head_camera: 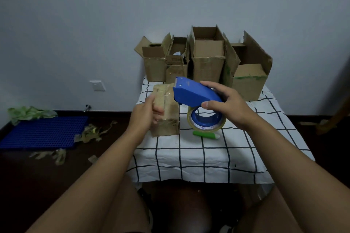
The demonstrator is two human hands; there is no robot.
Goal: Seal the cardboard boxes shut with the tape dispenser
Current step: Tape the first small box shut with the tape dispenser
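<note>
Head view shows me mid-seal on one small box (pixel 166 111), which stands upright near the front-left of the table (pixel 208 157). My left hand (pixel 146 113) grips that box from its left side, fingers curled onto the face toward me, steadying it. My right hand (pixel 225 104) has its grip closed round the blue dispenser (pixel 195 93), thumb below and fingers over the top of the handle, with the tape roll (pixel 206 121) hanging beneath. The dispenser's cutter end sits at the box's top right edge; I cannot tell whether the blade actually touches the cardboard. The box already looks glossy with tape over its top and front, so I judge this box is near finished and the step in hand is ending or cutting a strip.

Four more boxes (pixel 208 62) stand open in a row at the back of the table, flaps up, so most of the task remains. A green marker (pixel 205 135) lies just in front of the roll. Tape scraps (pixel 91 134) litter the floor beside a blue mat (pixel 43 132).

Next, I would tilt the dispenser so the teeth bite and sever the tape, press the loose end flat with my left hand, then set this box aside and pull one of the open ones forward.
</note>
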